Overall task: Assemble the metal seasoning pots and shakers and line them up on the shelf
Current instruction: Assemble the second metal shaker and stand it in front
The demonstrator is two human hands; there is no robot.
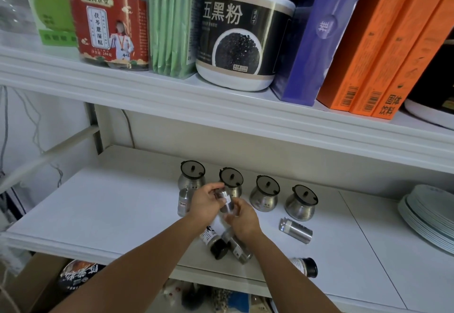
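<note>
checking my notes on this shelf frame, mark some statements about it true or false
1. Four pots stand in a row on the shelf. True.
2. The left hand and right hand both hold a shaker. True.
3. Every shaker stands upright. False: several lie on their sides, such as the lying shaker to the right of the hands.
4. A stack of dishes sits at the shelf's left end. False: the plates are at the right end.
</note>
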